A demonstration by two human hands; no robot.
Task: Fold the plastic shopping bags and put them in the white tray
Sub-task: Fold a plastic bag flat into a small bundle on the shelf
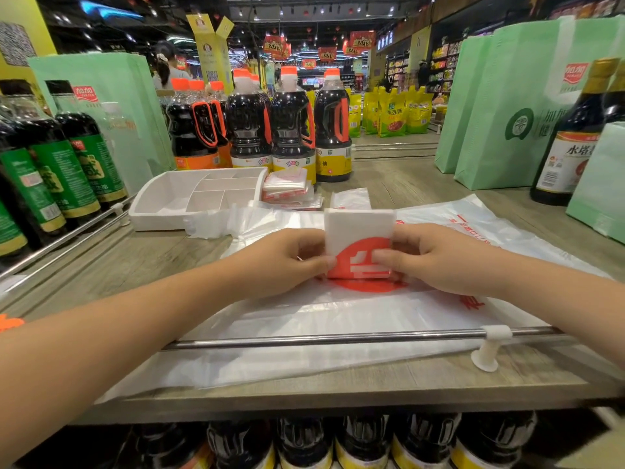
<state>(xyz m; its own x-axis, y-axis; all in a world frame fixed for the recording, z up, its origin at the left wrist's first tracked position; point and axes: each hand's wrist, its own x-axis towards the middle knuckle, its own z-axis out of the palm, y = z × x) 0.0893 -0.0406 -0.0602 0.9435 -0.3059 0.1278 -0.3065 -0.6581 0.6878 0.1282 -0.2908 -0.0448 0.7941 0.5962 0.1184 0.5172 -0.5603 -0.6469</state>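
Bottles [291, 130] wall tray [162, 211] rear; front open.

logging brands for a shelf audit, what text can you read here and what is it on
"加加" on the red logo of the left green bag
"加加" on the right green bag
"水塔" on the dark bottle at right
"黄豆酱" on the yellow pouches
Folded bag in both hands: red print, partial, unreadable
Hanging red signs: blurred
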